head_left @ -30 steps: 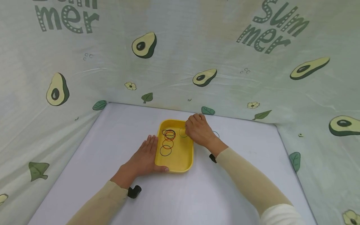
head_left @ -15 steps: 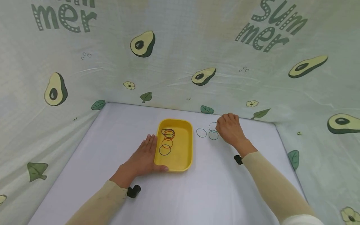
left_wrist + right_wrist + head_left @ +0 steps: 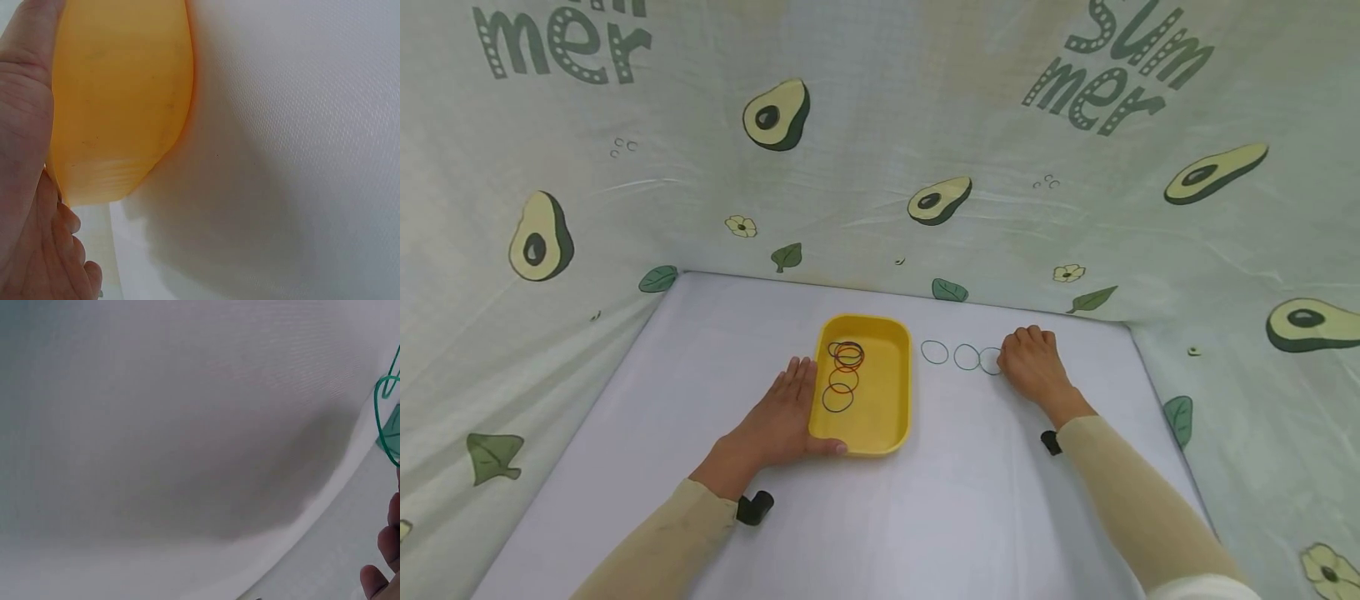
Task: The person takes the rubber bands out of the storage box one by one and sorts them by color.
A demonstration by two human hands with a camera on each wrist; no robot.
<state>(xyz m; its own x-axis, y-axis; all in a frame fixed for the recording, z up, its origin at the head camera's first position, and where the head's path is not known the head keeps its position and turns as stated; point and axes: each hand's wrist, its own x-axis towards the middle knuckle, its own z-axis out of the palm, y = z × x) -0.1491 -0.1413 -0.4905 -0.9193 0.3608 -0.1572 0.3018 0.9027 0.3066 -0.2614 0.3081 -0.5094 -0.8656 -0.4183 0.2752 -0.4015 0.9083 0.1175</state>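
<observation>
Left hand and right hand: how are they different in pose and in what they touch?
The left hand has its fingers straight; the right hand has its fingers curled. The left hand rests against the yellow tray, while the right hand holds the edge of a green band. Both hands come out of beige sleeves.

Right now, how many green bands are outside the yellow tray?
3: left band beside the yellow tray, middle band next along, and right band at the right hand. Others could be hidden under that hand.
</observation>
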